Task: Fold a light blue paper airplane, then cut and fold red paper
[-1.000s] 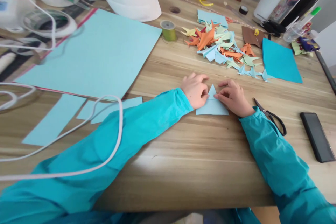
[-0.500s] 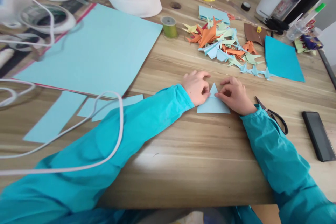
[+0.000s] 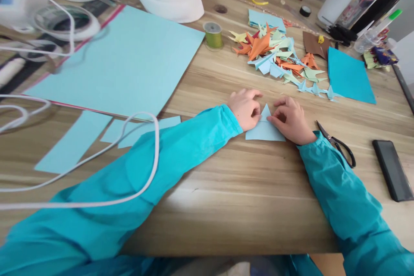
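Observation:
A folded sheet of light blue paper (image 3: 265, 132), with a triangular peak pointing away from me, lies on the wooden table. My left hand (image 3: 245, 108) pinches its left edge, thumb and forefinger curled together. From the other side my right hand (image 3: 289, 120) pinches the right edge near the base of the peak. The fingertips partly cover the folds. Beyond my hands lies a pile of folded paper cranes (image 3: 270, 51) in orange, pale green and blue. Scissors (image 3: 336, 143) rest to the right of my right hand.
A large light blue sheet (image 3: 123, 64) and cut paper strips (image 3: 74, 142) lie left. A white cable (image 3: 157, 146) loops over my left sleeve. A thread spool (image 3: 213, 36) stands behind; a blue paper stack (image 3: 351, 75) and a phone (image 3: 393, 170) are right.
The whole view has shifted slightly, so things appear a little farther right. Both hands keep their hold on the folded paper, with no clear change in its shape.

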`<action>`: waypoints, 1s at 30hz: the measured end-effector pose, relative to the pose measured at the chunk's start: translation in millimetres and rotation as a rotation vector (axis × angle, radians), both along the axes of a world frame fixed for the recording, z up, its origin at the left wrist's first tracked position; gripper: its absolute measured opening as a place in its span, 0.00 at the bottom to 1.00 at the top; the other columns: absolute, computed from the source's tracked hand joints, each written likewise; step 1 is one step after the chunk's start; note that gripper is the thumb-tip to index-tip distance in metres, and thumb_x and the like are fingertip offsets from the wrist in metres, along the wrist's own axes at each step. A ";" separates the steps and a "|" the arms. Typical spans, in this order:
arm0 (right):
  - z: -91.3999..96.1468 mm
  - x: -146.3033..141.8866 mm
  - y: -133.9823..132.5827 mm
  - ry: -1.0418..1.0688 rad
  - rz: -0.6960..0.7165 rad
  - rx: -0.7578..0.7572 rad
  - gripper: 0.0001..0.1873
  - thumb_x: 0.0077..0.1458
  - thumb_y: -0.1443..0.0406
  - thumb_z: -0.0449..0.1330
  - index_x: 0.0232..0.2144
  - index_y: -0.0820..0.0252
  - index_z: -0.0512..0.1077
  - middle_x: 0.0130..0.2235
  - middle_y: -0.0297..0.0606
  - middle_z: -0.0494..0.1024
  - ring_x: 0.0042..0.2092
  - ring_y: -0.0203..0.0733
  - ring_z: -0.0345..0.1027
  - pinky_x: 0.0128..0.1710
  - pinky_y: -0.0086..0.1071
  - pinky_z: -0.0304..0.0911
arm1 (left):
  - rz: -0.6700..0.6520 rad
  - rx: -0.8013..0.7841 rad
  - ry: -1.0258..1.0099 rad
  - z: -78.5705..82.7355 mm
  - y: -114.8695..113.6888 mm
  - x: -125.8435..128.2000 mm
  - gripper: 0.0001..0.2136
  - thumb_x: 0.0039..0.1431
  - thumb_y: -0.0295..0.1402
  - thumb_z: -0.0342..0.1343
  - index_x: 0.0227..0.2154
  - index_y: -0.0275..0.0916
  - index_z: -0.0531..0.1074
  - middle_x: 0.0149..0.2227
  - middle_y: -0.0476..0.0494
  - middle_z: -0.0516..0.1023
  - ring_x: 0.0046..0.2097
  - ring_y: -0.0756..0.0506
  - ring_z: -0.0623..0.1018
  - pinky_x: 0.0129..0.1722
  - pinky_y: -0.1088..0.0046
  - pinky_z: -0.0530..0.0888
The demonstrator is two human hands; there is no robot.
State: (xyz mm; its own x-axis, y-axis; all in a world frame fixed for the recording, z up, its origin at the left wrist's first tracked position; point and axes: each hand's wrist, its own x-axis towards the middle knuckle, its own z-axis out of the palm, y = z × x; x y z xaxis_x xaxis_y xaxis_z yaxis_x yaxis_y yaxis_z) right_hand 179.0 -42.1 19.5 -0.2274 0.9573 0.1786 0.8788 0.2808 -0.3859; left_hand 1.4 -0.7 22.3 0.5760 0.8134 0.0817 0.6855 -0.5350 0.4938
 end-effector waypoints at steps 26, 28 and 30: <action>-10.6 3.4 -0.5 0.131 -0.042 0.049 0.09 0.54 0.60 0.55 0.24 0.56 0.68 0.40 0.38 0.74 0.42 0.43 0.66 0.43 0.40 0.58 | -0.150 0.482 0.136 -23.0 -65.1 7.9 0.15 0.57 0.31 0.47 0.42 0.27 0.72 0.45 0.28 0.72 0.44 0.38 0.71 0.43 0.60 0.70; -11.9 4.7 -1.3 0.107 -0.006 0.059 0.07 0.52 0.58 0.58 0.28 0.55 0.68 0.42 0.38 0.73 0.44 0.44 0.65 0.44 0.41 0.58 | -0.158 0.515 0.156 -25.4 -67.0 8.7 0.16 0.57 0.29 0.46 0.45 0.25 0.70 0.46 0.26 0.72 0.45 0.37 0.72 0.43 0.59 0.71; -13.8 5.7 -1.8 0.075 0.000 0.076 0.10 0.48 0.57 0.61 0.29 0.56 0.68 0.43 0.39 0.73 0.45 0.46 0.65 0.44 0.41 0.58 | -0.140 0.523 0.141 -31.0 -69.1 9.6 0.17 0.56 0.28 0.46 0.46 0.27 0.70 0.47 0.25 0.72 0.46 0.36 0.72 0.43 0.56 0.71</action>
State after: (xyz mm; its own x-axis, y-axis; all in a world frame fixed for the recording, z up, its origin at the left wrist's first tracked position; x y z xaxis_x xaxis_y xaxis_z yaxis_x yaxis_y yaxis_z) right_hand 184.8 -43.9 5.8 -0.2107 0.9404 0.2668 0.8484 0.3115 -0.4279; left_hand 11.0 -69.8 -8.7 0.7100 0.6003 0.3680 0.6305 -0.7747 0.0472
